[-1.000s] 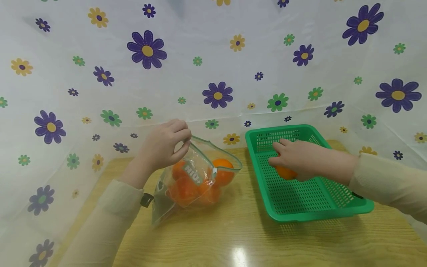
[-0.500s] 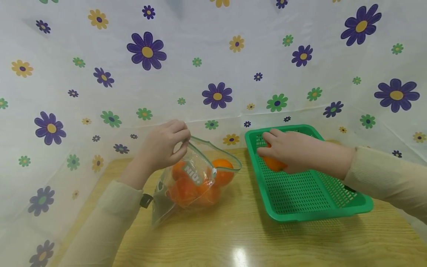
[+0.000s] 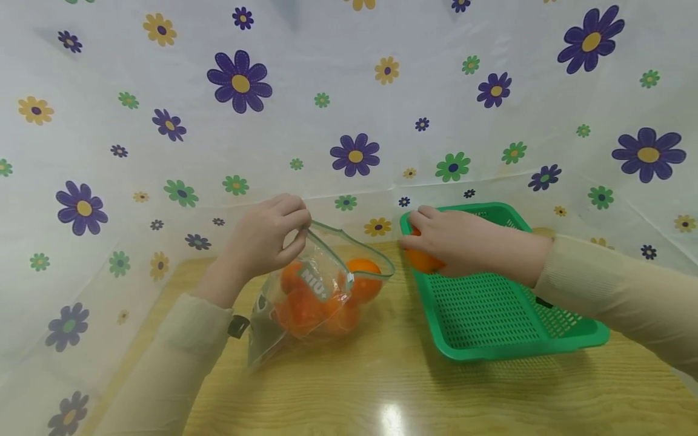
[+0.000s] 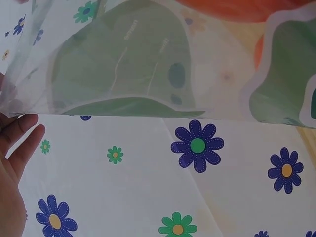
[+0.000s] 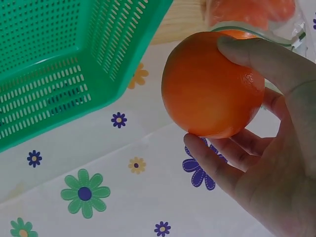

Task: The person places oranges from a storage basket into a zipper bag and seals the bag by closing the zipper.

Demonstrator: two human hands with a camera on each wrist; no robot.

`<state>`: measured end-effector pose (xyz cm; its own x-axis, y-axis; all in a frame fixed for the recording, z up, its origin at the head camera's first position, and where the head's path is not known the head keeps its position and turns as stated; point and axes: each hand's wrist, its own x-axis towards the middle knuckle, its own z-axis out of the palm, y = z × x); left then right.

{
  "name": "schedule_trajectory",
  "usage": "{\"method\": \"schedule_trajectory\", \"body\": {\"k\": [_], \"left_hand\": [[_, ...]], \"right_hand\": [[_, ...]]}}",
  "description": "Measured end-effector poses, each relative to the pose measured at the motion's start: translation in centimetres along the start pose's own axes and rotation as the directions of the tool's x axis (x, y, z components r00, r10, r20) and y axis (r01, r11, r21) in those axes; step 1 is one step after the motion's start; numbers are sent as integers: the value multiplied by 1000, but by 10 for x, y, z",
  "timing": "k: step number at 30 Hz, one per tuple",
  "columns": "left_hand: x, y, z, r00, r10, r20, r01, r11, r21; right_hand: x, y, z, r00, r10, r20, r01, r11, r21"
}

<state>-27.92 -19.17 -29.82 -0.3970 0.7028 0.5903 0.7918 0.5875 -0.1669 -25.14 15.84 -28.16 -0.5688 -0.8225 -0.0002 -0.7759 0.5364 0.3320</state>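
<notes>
My right hand (image 3: 452,239) grips an orange (image 3: 422,257) over the left rim of the green basket (image 3: 493,348). In the right wrist view the thumb and fingers wrap round the orange (image 5: 212,86), apart from the basket (image 5: 116,94). On the left, my left hand (image 3: 272,236) pinches the upper edge of a clear zip bag (image 3: 262,339). Several oranges (image 3: 302,312) lie inside that bag, and its mouth gapes toward the right. The left wrist view has the bag's printed plastic (image 4: 133,59) close up, with my left hand's fingers (image 4: 22,128) at its edge.
A wooden table (image 3: 338,387) bears both the bag and the basket. Behind it and at the sides hangs a white flower-printed sheet (image 3: 305,121). The basket's tall rim stands between its slotted floor and the bag.
Lifted out from over the basket's middle, the orange has moved left and up with my right hand to the left rim. My left hand and the bag stay in place.
</notes>
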Motion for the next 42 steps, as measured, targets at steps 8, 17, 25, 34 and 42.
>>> {"method": "schedule_trajectory", "body": {"k": [8,17,25,34,42], "left_hand": [[1,0,1,1000,7,-4,-7,1000,5],[2,0,0,1000,12,-5,-12,1000,-7],[1,0,1,1000,18,-8,-18,1000,3],[0,0,-1,1000,6,0,-6,1000,6],[1,1,-1,1000,8,-3,-8,1000,8]], "right_hand": [[20,-7,-9,999,-13,-30,14,999,31],[41,-10,-13,995,-37,-95,40,999,30],[60,-13,-14,995,-38,-97,43,998,48],[71,-15,-16,997,-27,-76,33,997,76],[82,-22,-10,995,-40,-87,48,994,96]]}}
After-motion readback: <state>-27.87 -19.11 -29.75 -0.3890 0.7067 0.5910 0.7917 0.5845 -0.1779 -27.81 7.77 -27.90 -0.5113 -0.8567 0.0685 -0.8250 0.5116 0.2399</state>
